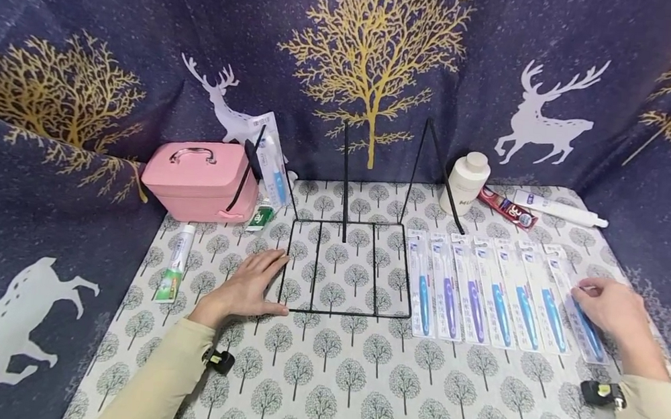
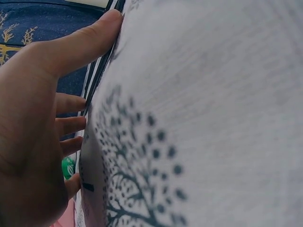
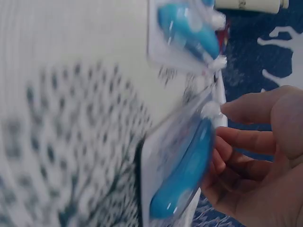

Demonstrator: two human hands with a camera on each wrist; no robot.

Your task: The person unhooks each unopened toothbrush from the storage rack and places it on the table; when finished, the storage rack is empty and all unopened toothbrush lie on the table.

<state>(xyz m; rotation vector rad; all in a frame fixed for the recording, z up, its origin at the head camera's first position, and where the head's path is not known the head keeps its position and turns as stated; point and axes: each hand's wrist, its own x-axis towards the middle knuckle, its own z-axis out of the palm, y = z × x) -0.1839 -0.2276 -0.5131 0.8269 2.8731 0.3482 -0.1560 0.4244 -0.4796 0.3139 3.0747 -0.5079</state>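
Observation:
My right hand [image 1: 611,307] pinches the packaged toothbrush [image 1: 590,342] at the right end of a row, thumb and fingertips on its upper part. In the right wrist view, this pack with its blue handle [image 3: 184,175] sits tilted, one edge raised from the cloth. To its left lie several more packaged toothbrushes [image 1: 499,306], with blue or purple handles, side by side. My left hand [image 1: 249,285] rests with spread fingers at the left side of a black wire rack [image 1: 315,268]. Its thumb is at the rack's front left corner.
Back left stands a pink case [image 1: 201,180], beside an upright toothbrush pack [image 1: 272,163] and a green-and-white tube [image 1: 261,216]. Another toothpaste tube [image 1: 175,265] lies in front. A white bottle [image 1: 465,181], a red pack [image 1: 508,209] and a white tube [image 1: 560,208] are back right.

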